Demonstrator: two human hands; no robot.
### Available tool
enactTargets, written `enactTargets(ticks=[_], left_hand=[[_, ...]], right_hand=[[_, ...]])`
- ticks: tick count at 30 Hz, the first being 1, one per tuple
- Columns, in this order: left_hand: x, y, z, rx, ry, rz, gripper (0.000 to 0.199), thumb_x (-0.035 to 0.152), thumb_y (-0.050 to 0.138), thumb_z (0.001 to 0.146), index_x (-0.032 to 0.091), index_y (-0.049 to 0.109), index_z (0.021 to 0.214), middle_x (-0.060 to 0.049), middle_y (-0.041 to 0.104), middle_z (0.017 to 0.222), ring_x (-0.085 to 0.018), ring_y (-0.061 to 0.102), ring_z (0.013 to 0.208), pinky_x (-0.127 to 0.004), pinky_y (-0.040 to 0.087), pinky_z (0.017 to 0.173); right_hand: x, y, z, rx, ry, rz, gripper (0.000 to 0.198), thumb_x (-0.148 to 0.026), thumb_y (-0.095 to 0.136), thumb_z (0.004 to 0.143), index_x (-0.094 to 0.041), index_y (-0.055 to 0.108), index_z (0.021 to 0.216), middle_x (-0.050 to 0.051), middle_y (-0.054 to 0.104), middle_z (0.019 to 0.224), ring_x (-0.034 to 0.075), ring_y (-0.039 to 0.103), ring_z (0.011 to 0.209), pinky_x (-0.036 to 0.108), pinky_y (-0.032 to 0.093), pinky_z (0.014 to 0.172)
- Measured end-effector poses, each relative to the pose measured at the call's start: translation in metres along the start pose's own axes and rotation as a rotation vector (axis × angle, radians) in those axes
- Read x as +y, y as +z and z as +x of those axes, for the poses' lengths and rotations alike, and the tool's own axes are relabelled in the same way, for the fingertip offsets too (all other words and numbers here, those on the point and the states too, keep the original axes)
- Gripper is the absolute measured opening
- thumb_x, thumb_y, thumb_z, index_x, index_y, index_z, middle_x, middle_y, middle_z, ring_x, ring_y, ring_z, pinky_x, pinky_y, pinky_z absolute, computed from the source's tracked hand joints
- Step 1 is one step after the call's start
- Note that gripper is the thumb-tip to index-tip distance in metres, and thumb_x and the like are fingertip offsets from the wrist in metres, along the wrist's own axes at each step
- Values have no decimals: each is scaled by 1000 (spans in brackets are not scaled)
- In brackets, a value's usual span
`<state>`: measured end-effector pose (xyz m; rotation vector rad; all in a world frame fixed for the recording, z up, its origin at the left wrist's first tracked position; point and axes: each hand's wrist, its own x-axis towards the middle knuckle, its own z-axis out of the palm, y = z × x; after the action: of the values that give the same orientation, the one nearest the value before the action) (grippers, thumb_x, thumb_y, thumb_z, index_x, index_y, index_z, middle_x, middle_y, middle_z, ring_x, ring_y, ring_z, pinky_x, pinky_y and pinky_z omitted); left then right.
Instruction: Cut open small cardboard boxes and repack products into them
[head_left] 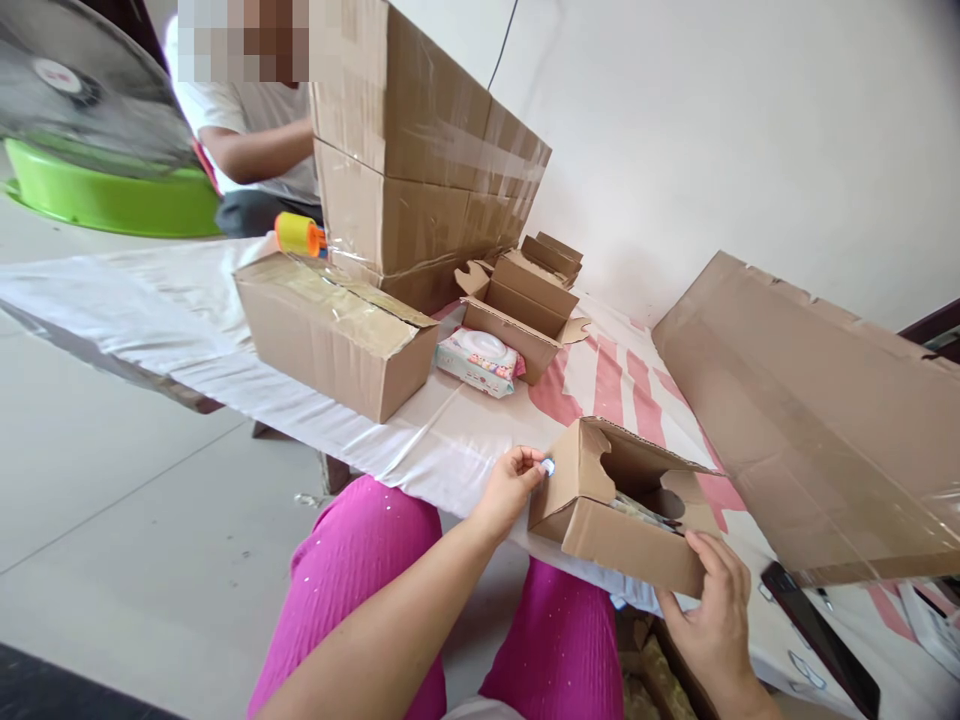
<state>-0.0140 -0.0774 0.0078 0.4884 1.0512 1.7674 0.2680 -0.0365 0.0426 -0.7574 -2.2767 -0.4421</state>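
Observation:
An open cardboard box [559, 470] sits at the near edge of the cloth-covered table, its front flap folded outward. Something pale lies inside, mostly hidden by the walls. At the box's left end, my left hand [514, 485] is closed, thumb and fingertips pinching a small blue-and-white sticker [549, 466] against or just by the cardboard; whether it is stuck down I cannot tell. My right hand [712, 605] grips the front flap near its right corner, fingers over the top edge and thumb on the outer side.
Behind are a taped carton [322, 340], a wet-wipes pack [480, 362], another open box [517, 310] and stacked large cartons [435, 150]. Rightward stand a tall cardboard panel [817, 430] and a dark phone [821, 640]. A person [259, 150] sits beyond, near a yellow tape roll [296, 235].

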Motion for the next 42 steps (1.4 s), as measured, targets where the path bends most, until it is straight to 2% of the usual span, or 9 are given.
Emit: enactTargets(ticks=[10, 14, 17, 20, 22, 28, 31, 35, 42], left_hand=[[16, -4, -10, 52, 187, -132, 29, 31, 76, 64, 18, 57, 80, 4, 55, 67, -7, 46, 57, -21, 37, 57], [23, -5, -31, 30, 451, 25, 18, 27, 72, 74, 18, 58, 81, 1, 58, 72, -10, 54, 65, -22, 43, 62], [26, -5, -57, -110, 901, 293, 17, 8, 65, 76, 20, 59, 87, 0, 60, 75, -13, 57, 71, -26, 46, 66], [27, 0, -82, -374, 1235, 477, 39, -4, 61, 70, 18, 58, 101, -2, 64, 80, -14, 59, 72, -29, 50, 66], [22, 5, -94, -513, 1323, 555, 38, -4, 60, 69, 15, 57, 102, -5, 66, 79, -15, 59, 71, -30, 52, 65], [-1, 18, -100, -639, 1245, 597, 32, -5, 61, 72, 13, 57, 99, -7, 65, 79, -15, 58, 70, -29, 50, 62], [-5, 18, -93, -636, 1175, 603, 33, -6, 59, 73, 14, 56, 100, -6, 63, 78, -15, 58, 70, -28, 49, 61], [-3, 16, -87, -602, 1126, 608, 33, -5, 57, 76, 15, 54, 102, -5, 61, 77, -15, 58, 71, -28, 49, 63], [-6, 16, -87, -592, 1077, 657, 26, -3, 53, 80, 16, 53, 98, -3, 59, 76, -14, 56, 69, -27, 48, 62]], right_hand=[[-8, -15, 13, -40, 3, -47, 67, -58, 51, 87, -15, 42, 138, 18, 58, 122, 39, 49, 117, 60, 35, 98], [-28, -42, 24, -16, 31, 53, 48, -43, 41, 95, -18, 48, 135, 16, 58, 125, 37, 49, 121, 60, 33, 102], [-55, -58, 25, -78, 31, 322, 37, -29, 46, 95, -20, 51, 130, 13, 61, 118, 27, 57, 112, 43, 47, 93], [-84, -59, 24, -173, 1, 552, 40, -44, 48, 94, -20, 50, 126, 11, 65, 105, 23, 63, 98, 36, 54, 82], [-97, -53, 24, -194, 17, 639, 42, -51, 48, 93, -19, 52, 121, 10, 66, 99, 21, 64, 92, 34, 55, 78], [-99, -42, 8, -196, 166, 717, 7, -19, 49, 90, -21, 56, 90, 3, 63, 76, 15, 59, 70, 28, 49, 64], [-75, -37, -11, -245, 350, 625, 10, -24, 51, 89, -21, 56, 81, 2, 60, 71, 15, 56, 65, 28, 46, 61], [1, -30, -45, -118, 869, 339, 32, -51, 46, 86, -21, 54, 76, -1, 55, 65, 14, 51, 60, 27, 44, 57], [138, -61, -105, -56, 1214, -17, 47, -66, 42, 74, -22, 54, 63, 2, 54, 54, 17, 48, 54, 29, 37, 52]])
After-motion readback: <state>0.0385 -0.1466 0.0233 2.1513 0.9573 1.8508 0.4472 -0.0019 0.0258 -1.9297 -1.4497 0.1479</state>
